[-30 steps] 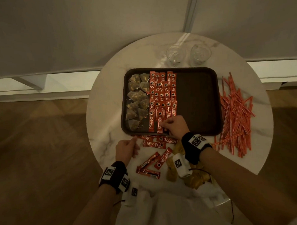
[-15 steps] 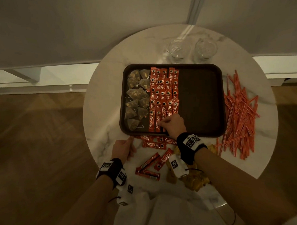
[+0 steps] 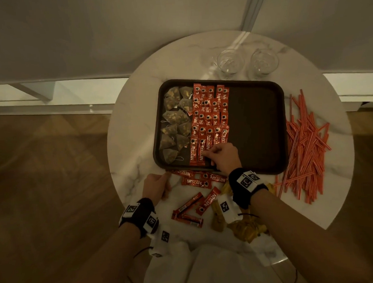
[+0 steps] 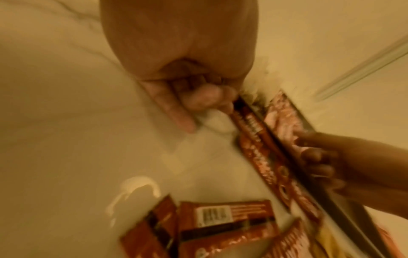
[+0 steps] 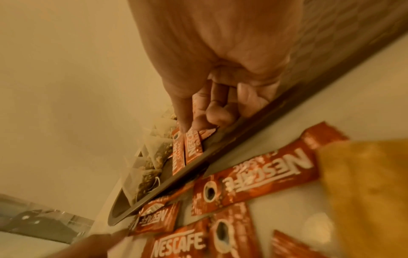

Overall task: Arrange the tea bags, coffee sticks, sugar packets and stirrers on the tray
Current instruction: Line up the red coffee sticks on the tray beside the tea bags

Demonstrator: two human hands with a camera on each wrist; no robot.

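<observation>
Currently, item one: right hand point(image 3: 221, 157), inside the near edge of the tray point(image 3: 263, 126), fingers curled and pinching a coffee stick point(image 5: 194, 145) down into the nearest row. Against the pictures of a second ago the hand has hardly shifted; it has only settled lower on that stick, so the placement looks nearly finished, not yet released.

Item two: left hand point(image 3: 156, 185), resting on the worktop point(image 3: 134, 126) just outside the tray's near-left corner. Its fingers are curled, with the tips touching the end of a loose coffee stick point(image 4: 249, 122) lying along the rim; whether they actually grip it cannot be told from the blurred wrist view.

Item three: coffee sticks on the tray point(image 3: 210, 119), several overlapping rows in the middle-left band. Tea bags point(image 3: 176, 124) fill the left column beside them. The right part of the tray is bare.

Item four: loose coffee sticks point(image 3: 195, 181) on the worktop between the tray and the person, a handful left.

Item five: yellow sugar packets point(image 3: 247, 228), heaped under the right wrist, none on the tray.

Item six: red stirrers point(image 3: 304, 145), a scattered pile right of the tray, untouched.

Item seven: two glasses point(image 3: 245, 62) behind the tray.

Judgement: coffee stage near its end; sugar and stirrers outstanding.
</observation>
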